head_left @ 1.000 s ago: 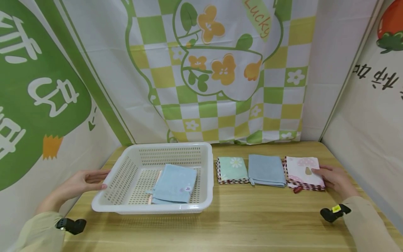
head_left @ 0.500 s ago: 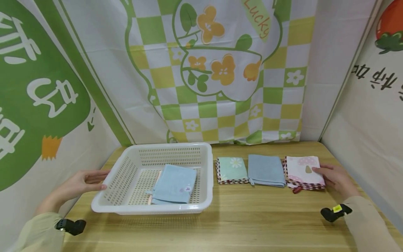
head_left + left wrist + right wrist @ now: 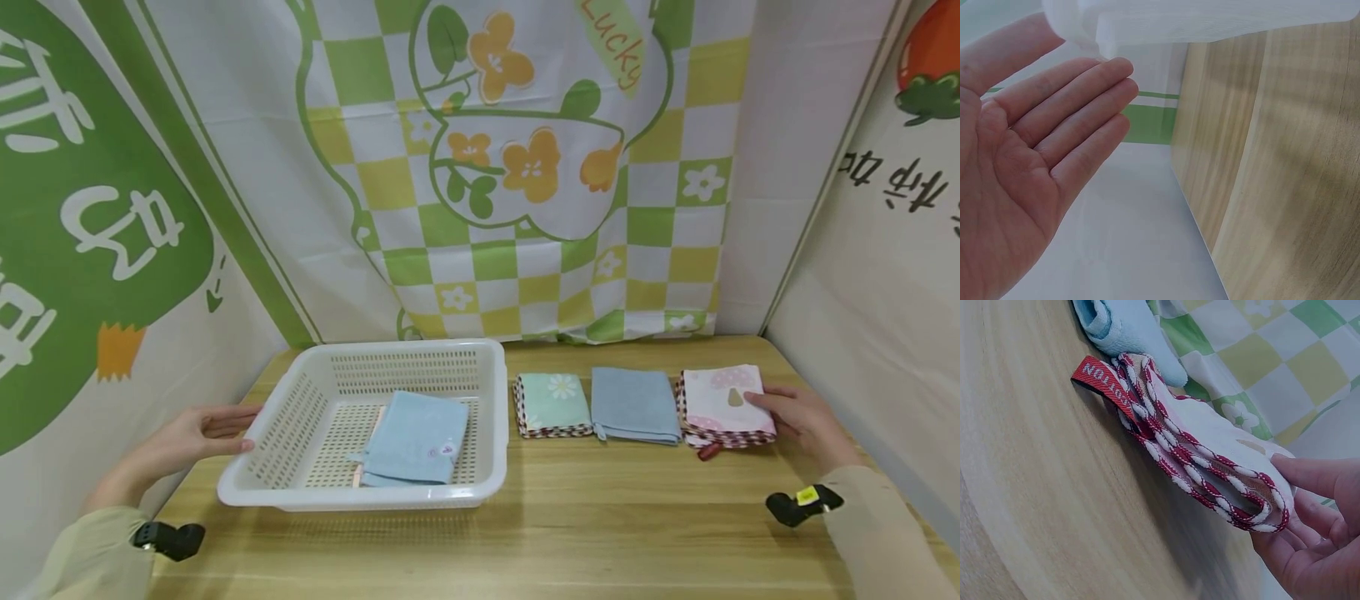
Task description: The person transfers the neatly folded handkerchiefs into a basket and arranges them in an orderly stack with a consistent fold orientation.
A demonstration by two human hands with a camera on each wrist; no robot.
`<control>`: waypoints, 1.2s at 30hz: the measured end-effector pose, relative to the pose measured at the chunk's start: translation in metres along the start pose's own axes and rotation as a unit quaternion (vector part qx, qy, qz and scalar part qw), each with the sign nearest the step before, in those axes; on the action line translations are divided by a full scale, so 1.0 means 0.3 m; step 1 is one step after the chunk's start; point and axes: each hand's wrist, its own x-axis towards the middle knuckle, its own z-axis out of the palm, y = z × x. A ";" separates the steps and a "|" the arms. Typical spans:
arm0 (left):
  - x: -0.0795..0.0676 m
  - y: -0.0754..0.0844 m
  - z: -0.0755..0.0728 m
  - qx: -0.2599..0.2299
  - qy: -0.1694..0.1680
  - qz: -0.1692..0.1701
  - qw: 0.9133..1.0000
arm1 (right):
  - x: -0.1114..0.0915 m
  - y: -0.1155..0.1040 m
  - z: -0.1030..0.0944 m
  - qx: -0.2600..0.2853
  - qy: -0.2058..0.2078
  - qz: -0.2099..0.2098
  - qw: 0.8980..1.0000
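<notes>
In the head view, my right hand (image 3: 806, 421) pinches the right edge of a folded white towel (image 3: 708, 404) with pink mushroom prints and a red-and-white corded edge. The thumb lies on top and the fingers underneath, and the held side is tilted up off the table in the right wrist view. A red label (image 3: 1107, 384) sticks out of its folds. My left hand (image 3: 1041, 137) has its fingers straight, with the tips right at the rim of a white plastic basket (image 3: 382, 497). Inside the basket lies a folded light blue towel (image 3: 416, 437), over something pale pink.
Left of the mushroom towel lie a folded grey-blue towel (image 3: 636, 406) and a mint green towel (image 3: 553, 404) with a daisy, in a row. All rest on a wooden table (image 3: 600, 533). Printed cloth (image 3: 555, 283) hangs behind, with walls on both sides.
My right hand has raised the right side of the mushroom towel slightly. The left hand and the basket have stayed in place.
</notes>
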 end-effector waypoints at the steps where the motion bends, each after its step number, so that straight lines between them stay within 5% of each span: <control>1: -0.001 0.000 0.000 0.002 0.001 0.000 1.000 | 0.001 -0.001 -0.001 -0.001 0.000 0.002 1.000; 36: -0.003 0.000 -0.004 0.004 0.000 0.003 1.000 | -0.040 -0.108 0.007 0.003 0.001 -0.062 0.998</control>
